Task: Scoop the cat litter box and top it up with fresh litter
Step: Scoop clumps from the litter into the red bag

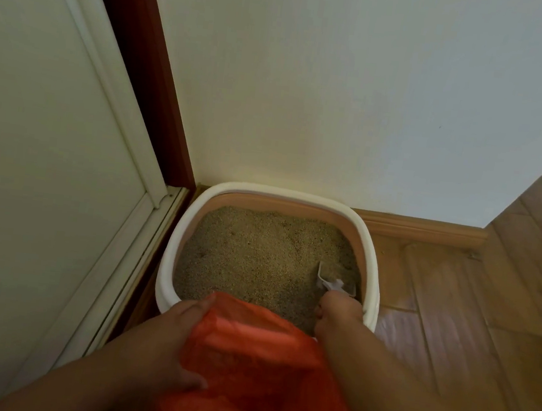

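Against the wall, in the corner beside the door [43,145], the litter box [178,238] stands on the wooden floor [473,313], filled with brown litter [257,254]. Over its right near part the right hand [340,314] is closed around the handle of a pale scoop [332,281]; the scoop lies just ahead of the fingers, its blade sunk in the litter near the right wall of the box. At the near rim the left hand [176,340] grasps an orange bag [251,365], thumb on top and fingers under the edge. The bag covers the near rim, between both arms.
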A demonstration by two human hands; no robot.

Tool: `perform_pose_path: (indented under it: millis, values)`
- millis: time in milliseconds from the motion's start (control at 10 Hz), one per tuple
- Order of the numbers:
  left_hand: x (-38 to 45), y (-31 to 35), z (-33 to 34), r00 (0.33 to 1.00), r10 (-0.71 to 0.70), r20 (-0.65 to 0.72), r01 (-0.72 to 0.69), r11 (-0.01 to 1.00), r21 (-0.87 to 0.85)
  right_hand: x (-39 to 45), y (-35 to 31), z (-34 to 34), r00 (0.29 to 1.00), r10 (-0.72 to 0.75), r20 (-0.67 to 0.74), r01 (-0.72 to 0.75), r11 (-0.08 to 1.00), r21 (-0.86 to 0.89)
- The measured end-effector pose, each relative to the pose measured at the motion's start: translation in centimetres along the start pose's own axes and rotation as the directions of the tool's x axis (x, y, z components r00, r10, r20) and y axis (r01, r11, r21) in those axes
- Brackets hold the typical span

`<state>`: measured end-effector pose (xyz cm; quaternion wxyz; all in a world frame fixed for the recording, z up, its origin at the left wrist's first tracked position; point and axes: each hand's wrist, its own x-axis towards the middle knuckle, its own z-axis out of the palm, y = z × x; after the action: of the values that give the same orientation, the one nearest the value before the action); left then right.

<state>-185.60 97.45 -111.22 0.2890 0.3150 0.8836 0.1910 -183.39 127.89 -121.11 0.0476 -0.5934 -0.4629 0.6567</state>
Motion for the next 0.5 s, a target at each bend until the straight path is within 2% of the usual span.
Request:
perform_pose_path:
  millis: [100,200,300,400,500]
  values:
    - [0.0,0.3,-0.2,1.0,0.015,-0.002,-0.015,1.0,-0.025,0.9,-1.1,-0.2,0.993,-0.108,-0.056,0.104,0.991,-0.081]
    - [0.0,0.2,-0.2,1.0,0.015,0.014,-0.014,0.998,-0.062,3.9,-1.5,-0.2,0.977,-0.208,-0.05,0.192,0.956,-0.223]
    - [0.2,-0.3,0.0,1.0,0.015,0.002,-0.015,0.998,-0.064,4.5,-2.6,0.0,0.949,-0.316,-0.018,0.284,0.875,-0.391]
    - [0.5,-1.0,0.4,1.0,0.004,-0.009,-0.005,0.998,-0.063,5.4,-3.6,0.4,0.93,-0.366,0.027,0.333,0.808,-0.485]
    - [0.8,-1.2,0.5,1.0,-0.014,0.008,0.014,0.997,-0.07,6.1,-4.3,1.0,0.921,-0.383,0.076,0.366,0.779,-0.509]
